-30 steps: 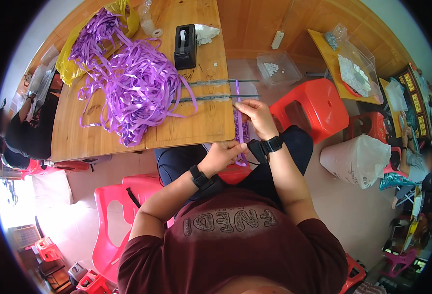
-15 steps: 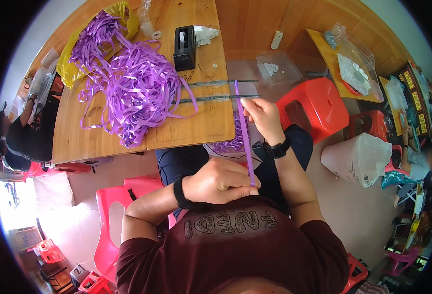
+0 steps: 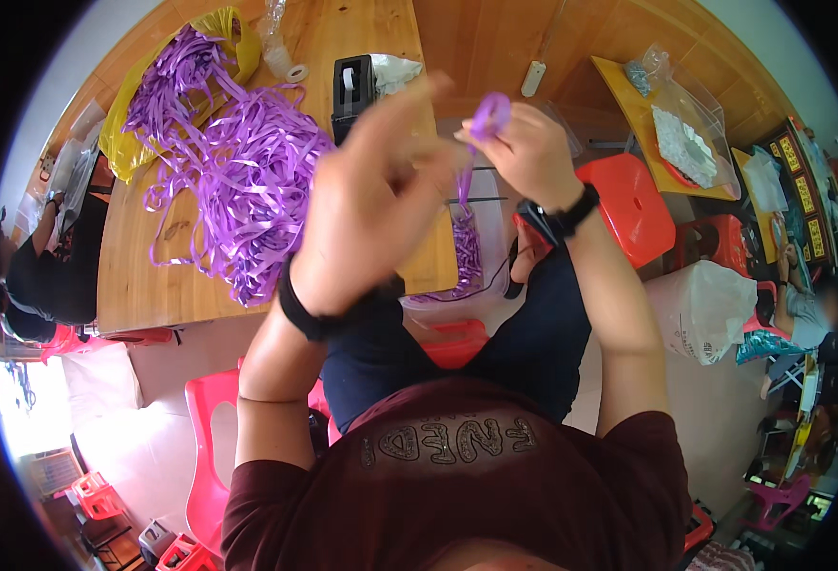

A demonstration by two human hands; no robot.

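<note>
My right hand [image 3: 538, 157] is pinched on a purple ribbon [image 3: 490, 116], which curls into a loop above the fingertips. A length of it hangs down past the table edge. My left hand [image 3: 367, 214] is raised over the table edge, smeared by motion, its index finger stretched out and apart from the thumb. Its thumb side is close to the ribbon; whether it touches cannot be made out. Left of it lies a big tangled heap of purple ribbon [image 3: 248, 181] on the wooden table [image 3: 176, 295]. Dark thin rods [image 3: 486, 200] stick out past the table edge, partly hidden by my left hand.
A yellow bag [image 3: 119, 143] holds more ribbon. A black tape dispenser [image 3: 352, 86] and a tape roll [image 3: 297, 72] stand at the back. Below the edge is a clear bin [image 3: 497, 271] with purple ribbon. A red stool [image 3: 633, 209] and white sack [image 3: 700, 305] are at right.
My left hand has risen from near my chest to above the table edge and let go of the ribbon's lower end. My right hand has moved up; the taut ribbon is now looped.
</note>
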